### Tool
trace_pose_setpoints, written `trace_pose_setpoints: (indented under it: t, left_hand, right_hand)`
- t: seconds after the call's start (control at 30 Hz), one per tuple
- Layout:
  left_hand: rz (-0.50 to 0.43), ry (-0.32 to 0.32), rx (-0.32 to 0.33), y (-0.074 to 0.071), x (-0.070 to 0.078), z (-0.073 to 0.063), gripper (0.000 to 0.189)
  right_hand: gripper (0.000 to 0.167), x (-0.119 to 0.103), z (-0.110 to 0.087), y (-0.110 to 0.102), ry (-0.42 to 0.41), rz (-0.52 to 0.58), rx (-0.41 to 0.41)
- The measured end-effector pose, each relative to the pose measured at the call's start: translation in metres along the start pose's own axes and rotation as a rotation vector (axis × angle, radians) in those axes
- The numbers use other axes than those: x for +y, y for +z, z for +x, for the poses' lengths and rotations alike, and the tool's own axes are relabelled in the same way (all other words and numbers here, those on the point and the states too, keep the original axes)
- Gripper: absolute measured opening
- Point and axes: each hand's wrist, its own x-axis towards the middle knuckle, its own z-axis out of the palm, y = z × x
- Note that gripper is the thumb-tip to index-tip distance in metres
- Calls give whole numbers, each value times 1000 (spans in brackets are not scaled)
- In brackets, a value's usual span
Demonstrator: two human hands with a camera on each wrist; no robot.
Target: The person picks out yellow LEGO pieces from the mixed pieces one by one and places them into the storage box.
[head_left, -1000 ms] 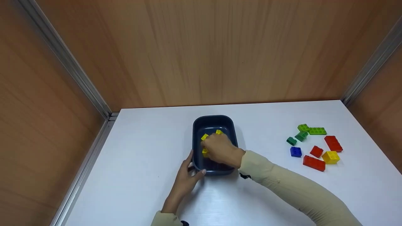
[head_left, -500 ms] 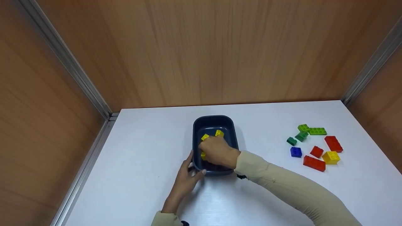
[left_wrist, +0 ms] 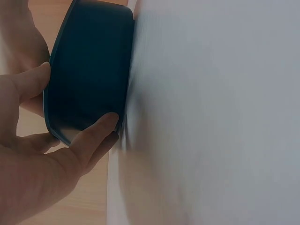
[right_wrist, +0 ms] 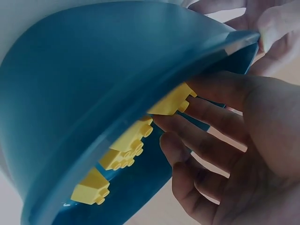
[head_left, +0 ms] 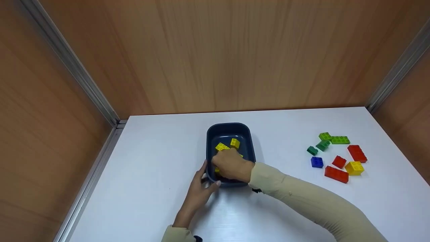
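A deep navy-blue tub (head_left: pixel 247 136) stands mid-table with several yellow toy bricks inside. Two of them, a longer brick (head_left: pixel 222 147) and a squarer brick (head_left: pixel 235 143), lie toward its far half. My left hand (head_left: pixel 196 195) grips the near left corner, thumb at the near rim and fingers along the outer wall. Inside the tub, my right hand (head_left: pixel 231 164) pinches a yellow brick (right_wrist: pixel 171 103) between thumb and fingers, close to the wall in the right wrist view. From above, that hand covers most of the held brick.
On the right of the white table (head_left: pixel 134 174) lie loose bricks: green bricks (head_left: pixel 323 145), a blue brick (head_left: pixel 316 162), red bricks (head_left: pixel 336 174) and a yellow brick (head_left: pixel 354 168). A wooden panel (head_left: pixel 215 57) rises behind the table, with more panels at both sides.
My right hand has shifted toward the near left inside the tub, and more of the yellow bricks beyond it shows. The left hand and the tub stay in place.
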Motion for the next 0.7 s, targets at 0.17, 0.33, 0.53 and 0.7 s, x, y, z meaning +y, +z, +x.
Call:
trace_pose_setpoints:
  t: [0.17, 0.33, 0.53, 0.7]
  left_hand:
    - [-4, 12, -2, 0, -1, 1, 91]
    - [-4, 13, 4, 0, -1, 1, 91]
    - [-3, 8, 3, 1, -2, 0, 90]
    - [6, 12, 4, 1, -2, 0, 90]
  right_hand:
    - [21, -2, 3, 0, -12, -32, -10]
    - [23, -3, 5, 2, -12, -37, -20]
    - [20, -3, 6, 7, -12, -18, -16]
    - [21, -3, 7, 8, 1, -10, -25]
